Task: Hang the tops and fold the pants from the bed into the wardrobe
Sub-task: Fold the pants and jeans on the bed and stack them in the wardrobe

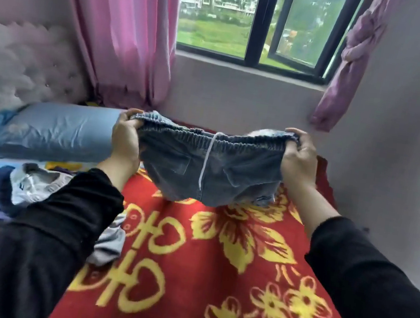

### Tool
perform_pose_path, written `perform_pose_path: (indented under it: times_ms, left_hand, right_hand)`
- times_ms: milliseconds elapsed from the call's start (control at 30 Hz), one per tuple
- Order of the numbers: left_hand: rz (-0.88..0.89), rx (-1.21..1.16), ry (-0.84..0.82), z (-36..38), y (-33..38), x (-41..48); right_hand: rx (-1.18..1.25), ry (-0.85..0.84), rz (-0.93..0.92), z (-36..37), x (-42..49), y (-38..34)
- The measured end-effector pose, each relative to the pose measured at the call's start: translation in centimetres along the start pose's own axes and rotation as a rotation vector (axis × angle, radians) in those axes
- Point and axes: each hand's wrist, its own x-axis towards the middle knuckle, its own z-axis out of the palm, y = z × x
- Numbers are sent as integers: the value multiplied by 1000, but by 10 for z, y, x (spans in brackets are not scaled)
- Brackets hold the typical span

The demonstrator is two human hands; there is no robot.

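**user1:** Anyone else stuck on the denim pants [210, 169] above the red blanket [185, 277]? We only get the waistband [180, 134] end. The legs bunch up underneath, so we can't tell their length.

**user2:** Same here. The clothes pile [33, 184] off the blanket's left side is blurry and half under the left sleeve [51, 230], so we can't sort tops from pants. The blanket itself runs off the bottom edge, and the headboard [13, 61] beyond its far-left corner gets cropped too.
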Motion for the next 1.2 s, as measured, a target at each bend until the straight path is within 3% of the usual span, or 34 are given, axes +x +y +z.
perform_pose_path:
  times_ms: [100,200,300,433,533,767,833,900,1133,1200]
  left_hand:
    - [-149,119,66,-62,-78,-46]
    - [-412,250,152,-130,-160,-97]
    - [-596,414,196,-165,-191,-170]
    - [-845,612,-5,-231,-234,-240]
    - [-917,852,-143,-277,-260,-280]
    - [-983,1111,-252,-318,-346,-307]
    - [-939,1293,-278,-309,-367,-313]
    - [-776,1414,-279,-291,-383,-319]
    - [-326,1132,-633,-164,-446,-333]
    - [-218,1160,-752,-127,-465,-340]
  right_hand:
    - [-111,-114,171,-9,-72,58]
    - [-228,-236,394,-18,-147,114]
    - [-433,-380,565,-30,-212,159]
    - [-671,-534,635,-56,-290,200]
    - [-856,-720,744,-67,-351,237]
    - [-827,-902,895,-49,-444,318]
    - [-750,-954,938,-44,-448,336]
    - [-679,-927,964,-42,-438,352]
    - [-730,-768,724,-22,-311,413]
    - [-701,-714,676,-6,-279,433]
